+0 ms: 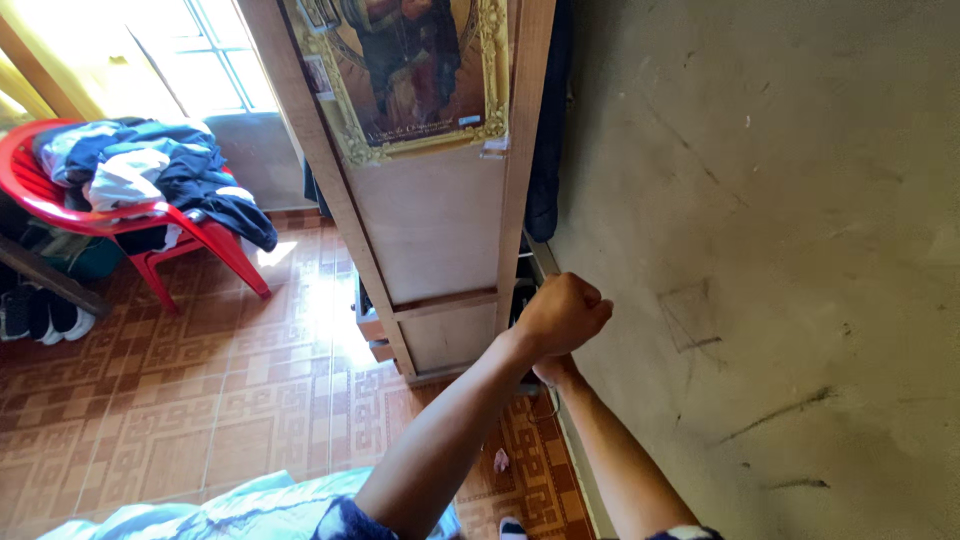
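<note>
Where our two forearms cross low in the head view, our left hand (pixel 563 313) is clenched into a fist at the lower corner of a tall wooden cabinet (pixel 430 220), just beside its side edge; we cannot see anything inside the fist. Our right hand (pixel 555 371) lies mostly hidden beneath the left wrist, so we cannot tell whether it is clenched or loose, or whether it holds anything. A gilt-framed picture (pixel 410 70) hangs on the cabinet's face, and dark clothing (pixel 545 150) fills the gap between the cabinet and the grey plaster wall (pixel 780 250) to its right. Well apart to the left, a red plastic chair (pixel 190 235) piled with clothes (pixel 150 170) stands on the patterned tile floor (pixel 200 390), shoes (pixel 40 315) beside it.
</note>
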